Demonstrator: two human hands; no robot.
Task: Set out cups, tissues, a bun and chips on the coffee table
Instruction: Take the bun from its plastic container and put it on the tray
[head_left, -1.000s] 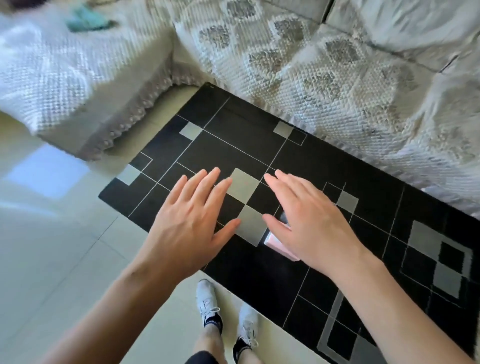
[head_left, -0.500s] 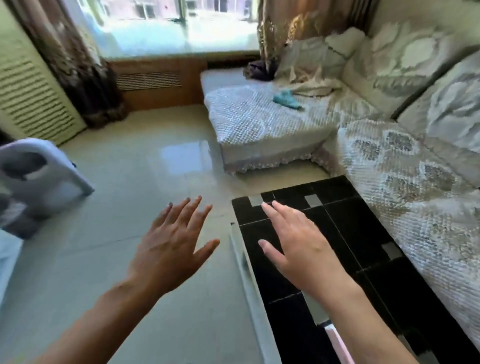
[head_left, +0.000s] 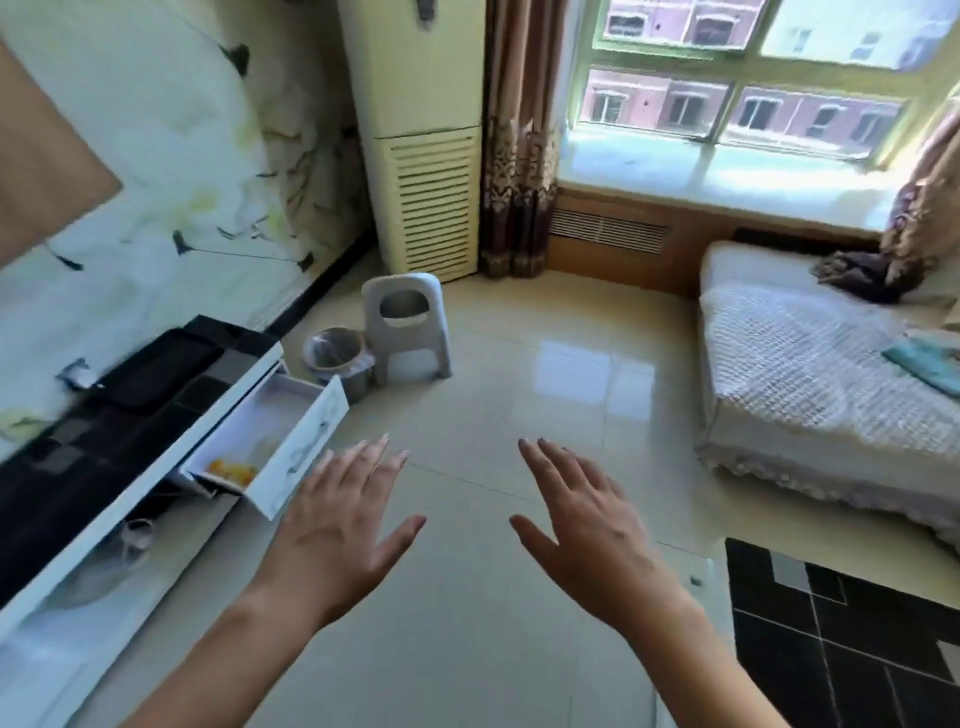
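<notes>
My left hand (head_left: 340, 535) and my right hand (head_left: 592, 540) hover side by side above the tiled floor, palms down, fingers spread, holding nothing. The black coffee table (head_left: 852, 644) with grey squares shows only its corner at the lower right, to the right of my right hand. A white drawer (head_left: 283, 441) stands pulled out of the TV cabinet (head_left: 104, 467) at the left, just beyond my left hand. Something yellow-orange (head_left: 231, 470) lies at the drawer's near end; I cannot tell what it is. No cups, tissues or bun are in sight.
A grey bin (head_left: 337, 361) and a white plastic stool (head_left: 405, 327) stand past the drawer. A tall air conditioner (head_left: 426, 156) fills the corner beside the curtain. The sofa (head_left: 810, 384) with its white cover runs along the right. Glossy floor tiles lie between.
The view has swung left, from the coffee table and sofa to the TV cabinet and its pulled-out drawer. Both hands stay empty and spread in front of me.
</notes>
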